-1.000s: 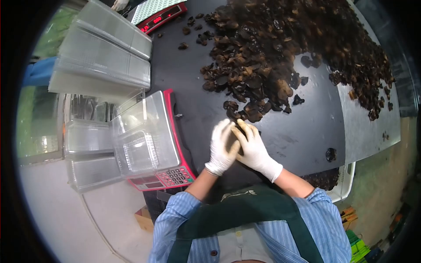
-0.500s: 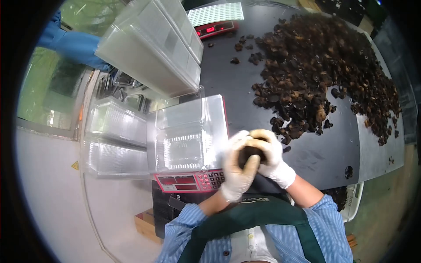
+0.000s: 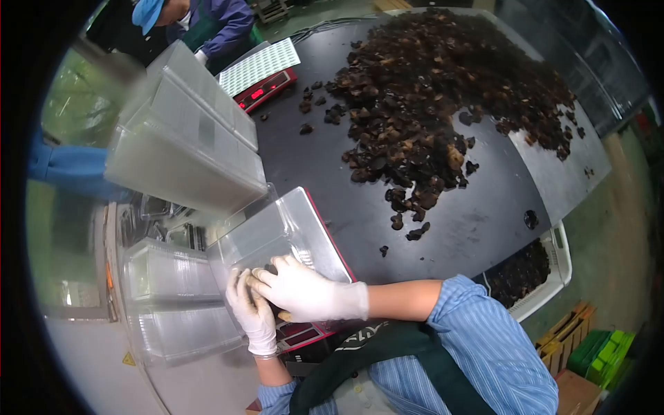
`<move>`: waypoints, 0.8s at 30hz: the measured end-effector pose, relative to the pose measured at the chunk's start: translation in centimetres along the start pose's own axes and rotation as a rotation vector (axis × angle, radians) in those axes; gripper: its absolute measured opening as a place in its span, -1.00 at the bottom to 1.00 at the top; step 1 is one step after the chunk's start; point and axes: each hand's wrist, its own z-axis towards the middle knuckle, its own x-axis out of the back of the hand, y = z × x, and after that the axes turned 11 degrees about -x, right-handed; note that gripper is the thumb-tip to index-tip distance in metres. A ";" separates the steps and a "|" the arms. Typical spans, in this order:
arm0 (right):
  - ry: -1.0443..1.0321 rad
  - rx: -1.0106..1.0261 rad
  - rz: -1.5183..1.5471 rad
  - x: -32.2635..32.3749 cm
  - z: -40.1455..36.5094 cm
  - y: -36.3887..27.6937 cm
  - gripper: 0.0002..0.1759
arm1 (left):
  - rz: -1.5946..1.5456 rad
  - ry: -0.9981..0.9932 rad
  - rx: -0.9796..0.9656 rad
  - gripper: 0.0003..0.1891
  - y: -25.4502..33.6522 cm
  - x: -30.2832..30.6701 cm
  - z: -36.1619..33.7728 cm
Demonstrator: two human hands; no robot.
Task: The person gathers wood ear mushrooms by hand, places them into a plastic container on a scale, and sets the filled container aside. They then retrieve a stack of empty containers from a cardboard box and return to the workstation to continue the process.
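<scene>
Both gloved hands are together over the clear plastic box on the scale's metal plate (image 3: 315, 228). My left hand (image 3: 250, 311) has its fingers curled at the box's near side. Beside it my right hand (image 3: 297, 287) reaches in from the right, fingers bent round dark pieces (image 3: 271, 268) that show only in part between the hands. The box (image 3: 294, 242) is largely covered by the gloves. On the dark table lies a large heap of dark, wet fungus-like pieces (image 3: 415, 124).
Tall stacks of clear boxes (image 3: 194, 131) stand left of the scale, with more stacks (image 3: 173, 270) below. A second red scale (image 3: 266, 90) bears a sheet of labels (image 3: 259, 66). A co-worker (image 3: 221, 28) stands beyond. A white crate (image 3: 553, 277) holds dark pieces at lower right.
Both hands have moved left from beside the scale to over the box, carrying dark pieces. The view has turned, and a co-worker now shows at the top.
</scene>
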 end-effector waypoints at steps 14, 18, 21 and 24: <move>0.156 -0.296 -0.298 2.7 -20.6 15.7 -0.56 | -0.273 0.112 -0.194 -0.67 9.5 -0.1 0.2; 0.358 -0.420 -0.028 6.4 -25.1 15.8 -0.73 | -0.436 -0.253 -0.264 -0.62 13.7 -5.7 0.2; 0.592 -0.598 -0.143 8.2 -24.2 18.6 -0.71 | -0.427 -0.427 -0.234 -0.54 15.5 -12.1 -0.3; 0.601 -0.718 -0.234 8.3 -22.2 21.2 -0.48 | -0.443 -0.436 -0.170 -0.53 15.6 -17.3 -0.1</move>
